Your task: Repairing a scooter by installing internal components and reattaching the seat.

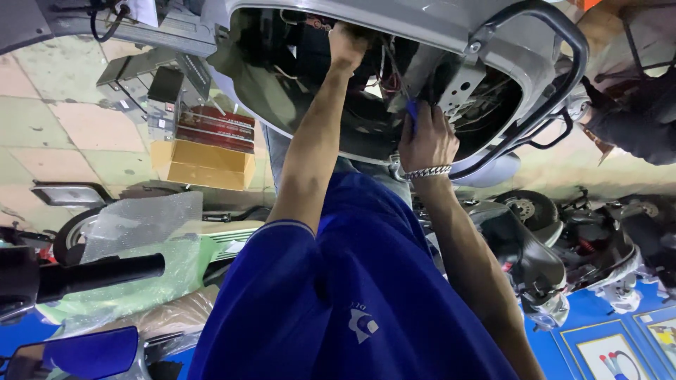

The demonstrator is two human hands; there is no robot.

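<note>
You are gripping blue-handled tool [412, 112] in right hand [426, 141]; left hand [346, 43], grip hidden, reaching into open scooter body [451, 24], upper centre; wiring [391, 79] exposed, work unfinished.

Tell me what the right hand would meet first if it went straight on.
Probably the wires inside the scooter shell: the right hand points its blue tool up at them, though depth is unclear.

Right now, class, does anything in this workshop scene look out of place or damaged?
Loose wires hang tangled inside the open grey scooter body, where a cover seems to be missing. The right hand holds a blue-handled tool beside them.
</note>
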